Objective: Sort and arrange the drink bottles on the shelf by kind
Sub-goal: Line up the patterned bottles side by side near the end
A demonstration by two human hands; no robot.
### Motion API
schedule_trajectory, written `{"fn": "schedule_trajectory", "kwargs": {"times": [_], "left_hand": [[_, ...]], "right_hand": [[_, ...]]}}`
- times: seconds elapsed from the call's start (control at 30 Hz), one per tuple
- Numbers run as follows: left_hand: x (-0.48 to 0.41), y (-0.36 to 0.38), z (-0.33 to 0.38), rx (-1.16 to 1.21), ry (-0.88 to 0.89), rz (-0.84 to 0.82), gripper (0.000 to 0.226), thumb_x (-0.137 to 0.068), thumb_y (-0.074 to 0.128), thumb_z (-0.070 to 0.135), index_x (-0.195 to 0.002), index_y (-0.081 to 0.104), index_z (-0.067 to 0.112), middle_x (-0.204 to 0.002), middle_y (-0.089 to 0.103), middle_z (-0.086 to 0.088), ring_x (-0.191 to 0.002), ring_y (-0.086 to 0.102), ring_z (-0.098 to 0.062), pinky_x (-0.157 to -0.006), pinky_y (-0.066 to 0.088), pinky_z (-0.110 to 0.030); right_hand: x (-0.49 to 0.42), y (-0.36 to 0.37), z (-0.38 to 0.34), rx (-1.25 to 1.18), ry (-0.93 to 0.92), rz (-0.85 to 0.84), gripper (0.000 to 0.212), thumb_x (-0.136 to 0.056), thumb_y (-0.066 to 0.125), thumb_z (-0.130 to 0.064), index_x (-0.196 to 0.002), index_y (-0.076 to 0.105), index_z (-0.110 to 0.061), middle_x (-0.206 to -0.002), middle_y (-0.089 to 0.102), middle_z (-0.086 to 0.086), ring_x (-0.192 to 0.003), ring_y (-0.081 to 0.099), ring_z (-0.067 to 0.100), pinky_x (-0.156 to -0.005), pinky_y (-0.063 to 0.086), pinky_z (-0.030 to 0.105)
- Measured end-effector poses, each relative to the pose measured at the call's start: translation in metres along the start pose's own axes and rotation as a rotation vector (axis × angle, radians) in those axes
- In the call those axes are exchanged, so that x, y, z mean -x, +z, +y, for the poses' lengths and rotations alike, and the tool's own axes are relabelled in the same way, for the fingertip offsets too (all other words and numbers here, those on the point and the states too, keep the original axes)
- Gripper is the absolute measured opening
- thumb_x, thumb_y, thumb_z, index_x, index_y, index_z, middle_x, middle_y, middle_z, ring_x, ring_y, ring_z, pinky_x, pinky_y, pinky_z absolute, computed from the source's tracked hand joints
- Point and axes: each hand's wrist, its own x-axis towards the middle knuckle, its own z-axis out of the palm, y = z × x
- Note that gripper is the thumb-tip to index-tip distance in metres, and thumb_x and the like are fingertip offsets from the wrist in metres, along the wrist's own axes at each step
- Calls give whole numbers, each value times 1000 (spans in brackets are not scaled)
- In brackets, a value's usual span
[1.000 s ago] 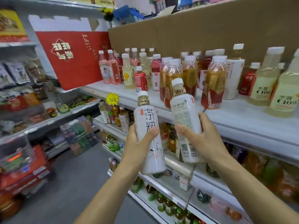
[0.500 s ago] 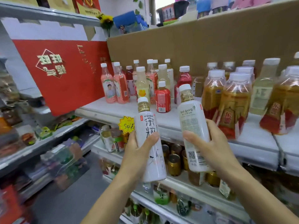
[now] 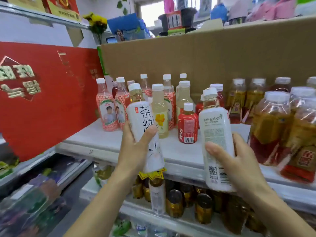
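Far left on my feed stands a glossy red cardboard box (image 3: 42, 103) with gold characters, at the left end of the white shelf board (image 3: 102, 142). Just right of it, toward the back, I see slim clear plastic bottles with pink netted labels (image 3: 107, 108) and white screw caps. The left hand (image 3: 135, 151) comes next — thumb laid across the front, fingers wrapped behind, clamped round a white-sleeved plastic bottle with black brush characters (image 3: 145, 120). It is held in the air at the near edge of the shelf, its top tipped to the left. Behind it stands a pale yellow bottle with a flower label (image 3: 159, 115), then a squat red-labelled juice bottle (image 3: 188, 127). The right hand (image 3: 239, 161) grips a second white-sleeved bottle (image 3: 216, 139) low on its smooth body, thumb in front, fingers curled round the far side. Its printed back label and QR code face me, and it is nearly upright and also off the shelf. Far right, amber tea bottles with crinkled clear shoulders (image 3: 271, 127) crowd the board. A wall of brown corrugated cardboard (image 3: 205, 53) backs the row — gold-lidded cans (image 3: 174, 202) sit on the shelf below.
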Motion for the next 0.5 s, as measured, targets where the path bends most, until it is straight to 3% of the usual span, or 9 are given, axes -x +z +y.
{"fn": "schedule_trajectory", "kwargs": {"times": [0.07, 0.13, 0.27, 0.33, 0.5], "left_hand": [[-24, 4, -5, -10, 65, 23, 52, -88, 72, 31, -132, 45, 27, -117, 67, 7, -101, 69, -9, -84, 57, -36], [-43, 7, -10, -43, 117, 30, 60, -88, 72, 29, -137, 37, 25, -121, 62, 9, -105, 64, -4, -85, 55, -27], [-77, 7, -34, -107, 147, -29, 70, -87, 74, 25, -135, 25, 41, -126, 56, 17, -111, 56, 7, -80, 46, -13], [-86, 3, -45, -135, 142, -52, 75, -87, 74, 24, -135, 21, 44, -124, 53, 23, -108, 54, 13, -77, 46, -7], [-99, -3, -52, -131, 144, -123, 77, -88, 73, 24, -140, 19, 41, -121, 49, 27, -104, 53, 16, -71, 49, -6]], "right_hand": [[-15, 3, -1, -13, -21, 3, 53, -63, 68, -55, -111, 55, -37, -95, 70, -24, -85, 68, -3, -69, 55, 29], [-26, 5, -3, -18, -49, 6, 52, -63, 68, -56, -111, 54, -41, -97, 68, -27, -87, 68, -3, -70, 54, 30], [-46, 16, -3, -40, -99, 5, 46, -68, 66, -49, -111, 51, -42, -95, 66, -31, -86, 66, -8, -58, 53, 14], [-52, 24, -3, -63, -115, 10, 42, -69, 66, -45, -107, 50, -40, -94, 66, -32, -87, 66, -9, -59, 50, 7], [-62, 53, 0, -103, -125, 12, 48, -70, 67, -46, -112, 46, -41, -103, 67, -23, -93, 68, -1, -67, 54, 19]]}}
